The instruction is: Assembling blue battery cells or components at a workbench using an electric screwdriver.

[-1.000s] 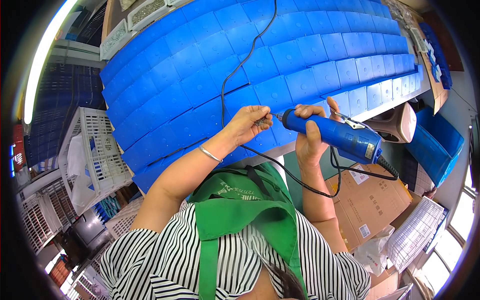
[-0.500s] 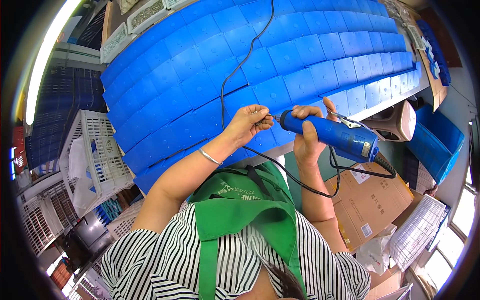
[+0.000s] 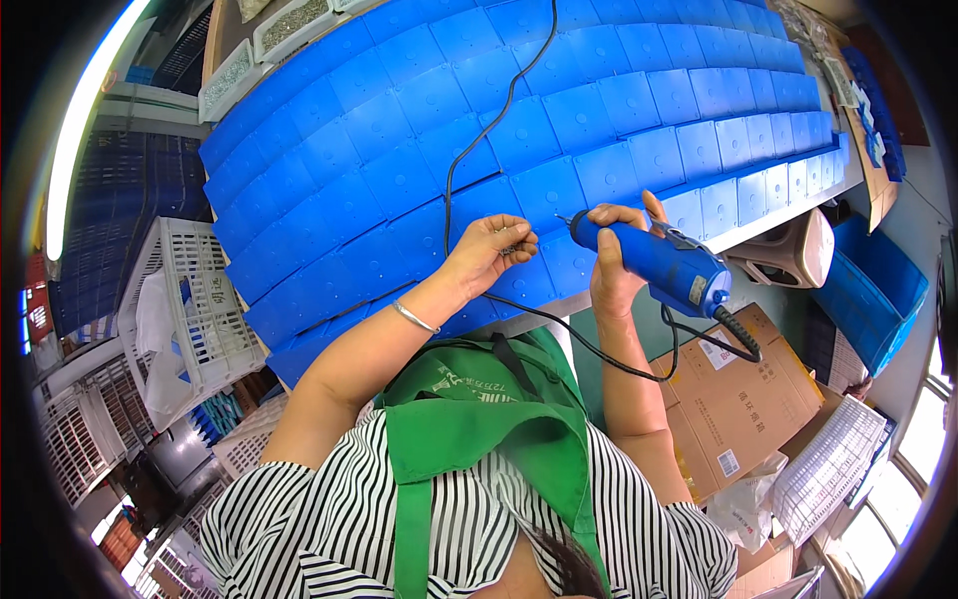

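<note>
My right hand [image 3: 614, 268] is wrapped round a blue electric screwdriver [image 3: 667, 266], its thumb along the body and one finger raised near the lever. The screwdriver's bit points left over rows of flat blue plastic boxes [image 3: 429, 165], its tip apart from my left hand. My left hand [image 3: 489, 255], with a silver bangle at the wrist, is closed with curled fingers beside the bit. Small metal pieces, seemingly screws [image 3: 509, 250], show between its fingers. A black cord [image 3: 619, 373] loops from the screwdriver's rear end past my right forearm.
Another stretch of black cord [image 3: 479, 135] crosses the boxes. Trays of small metal parts [image 3: 291, 28] stand at the far left. White crates [image 3: 205, 299] are on the left; a cardboard carton [image 3: 743, 409], beige stool [image 3: 798, 250] and blue bin [image 3: 873, 290] are on the right.
The screwdriver's bit has come away from my left fingertips. My right hand has swung the tool, its bit now higher and its rear end further left. My left fingers have curled in more.
</note>
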The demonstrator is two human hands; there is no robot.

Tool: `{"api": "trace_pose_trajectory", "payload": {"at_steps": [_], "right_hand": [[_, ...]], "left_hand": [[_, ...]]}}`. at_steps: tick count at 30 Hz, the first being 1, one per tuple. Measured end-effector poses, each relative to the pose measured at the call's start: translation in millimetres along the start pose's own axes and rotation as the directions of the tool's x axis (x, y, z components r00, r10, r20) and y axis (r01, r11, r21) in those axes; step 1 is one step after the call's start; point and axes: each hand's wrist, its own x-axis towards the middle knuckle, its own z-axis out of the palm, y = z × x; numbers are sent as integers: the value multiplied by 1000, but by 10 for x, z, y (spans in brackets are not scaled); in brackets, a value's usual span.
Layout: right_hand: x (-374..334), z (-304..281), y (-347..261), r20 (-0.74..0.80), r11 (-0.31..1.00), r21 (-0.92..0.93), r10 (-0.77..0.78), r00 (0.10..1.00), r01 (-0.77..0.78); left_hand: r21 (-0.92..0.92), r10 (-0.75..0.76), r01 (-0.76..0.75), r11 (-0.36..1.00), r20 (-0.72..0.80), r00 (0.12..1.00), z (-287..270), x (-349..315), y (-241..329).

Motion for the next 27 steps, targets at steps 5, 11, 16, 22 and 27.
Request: {"api": "trace_pose_trajectory", "payload": {"at_steps": [5, 11, 16, 22, 27], "right_hand": [[24, -8, 83, 0, 1000, -23, 4, 1000, -4], [36, 42, 94, -29, 994, 78, 79, 996, -77], [0, 5, 194, 95, 999, -38, -30, 995, 34], [136, 38, 103, 41, 991, -8, 136, 990, -136], [185, -80, -142, -7, 970, 235, 65, 998, -61]], "left_hand": [[-44, -19, 18, 999, -7, 1000, -37, 16, -3], [-36, -39, 39, 999, 1, 999, -51, 29, -5], [-38, -47, 47, 998, -7, 999, -33, 9, -2], [47, -6, 8, 999, -32, 999, 96, 17, 43], [133, 19, -20, 991, 4, 1000, 214, 160, 32]]}}
